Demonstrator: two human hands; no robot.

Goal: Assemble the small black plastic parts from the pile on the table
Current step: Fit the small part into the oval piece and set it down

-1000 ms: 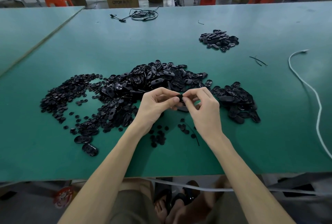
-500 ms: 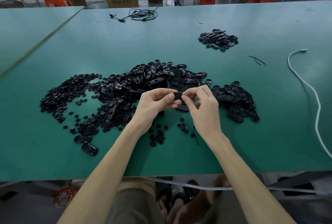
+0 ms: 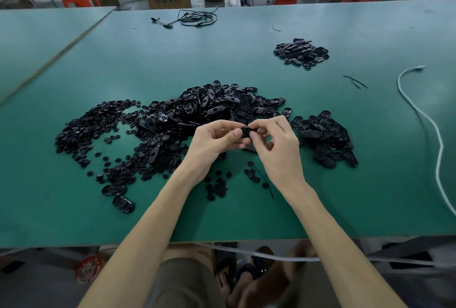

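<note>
A big pile of black oval plastic shells [image 3: 217,107] lies across the middle of the green table [image 3: 172,61], with small round black parts [image 3: 88,127] spread to its left. Just in front of the pile, my left hand [image 3: 212,142] and my right hand [image 3: 276,149] meet fingertip to fingertip. Between them they pinch one small black part [image 3: 246,132], mostly hidden by the fingers. A few loose round parts [image 3: 217,185] lie on the table under my wrists.
A smaller heap of black pieces [image 3: 302,52] sits at the back right. A white cable [image 3: 429,125] runs down the right side, a coiled black cable [image 3: 195,19] lies at the far edge. Thin black strips [image 3: 355,82] lie right of centre. Boxes and orange stools stand beyond the table.
Both hands have stayed together on the small part, shifting only slightly; the fingers have turned it a little between them.
</note>
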